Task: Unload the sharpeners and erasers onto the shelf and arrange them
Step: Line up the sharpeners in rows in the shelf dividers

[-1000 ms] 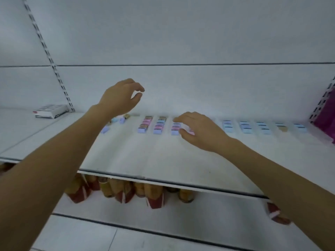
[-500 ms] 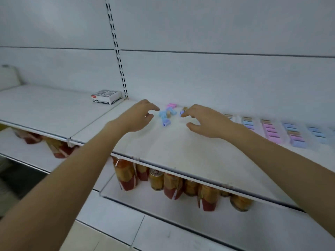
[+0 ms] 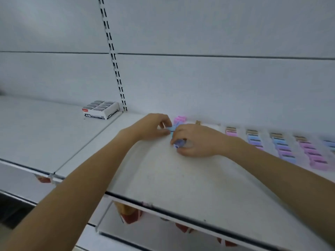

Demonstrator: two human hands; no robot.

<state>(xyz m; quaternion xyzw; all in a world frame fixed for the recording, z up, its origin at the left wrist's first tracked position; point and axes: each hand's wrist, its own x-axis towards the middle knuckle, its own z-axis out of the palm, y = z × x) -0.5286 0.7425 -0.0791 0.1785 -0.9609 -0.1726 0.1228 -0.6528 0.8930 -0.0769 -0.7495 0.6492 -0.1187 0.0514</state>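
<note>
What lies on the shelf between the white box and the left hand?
Nothing: the head view shows only bare shelf and the seam between two boards separating the box from the left hand.

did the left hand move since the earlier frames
Yes. The left hand shifted right, away from the white box, to the loose sharpeners, pinching a blue sharpener.

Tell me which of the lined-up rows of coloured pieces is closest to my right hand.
The leftmost row, short, brown at the back and pink in front, just beyond your right hand; the others lie farther right.
</note>
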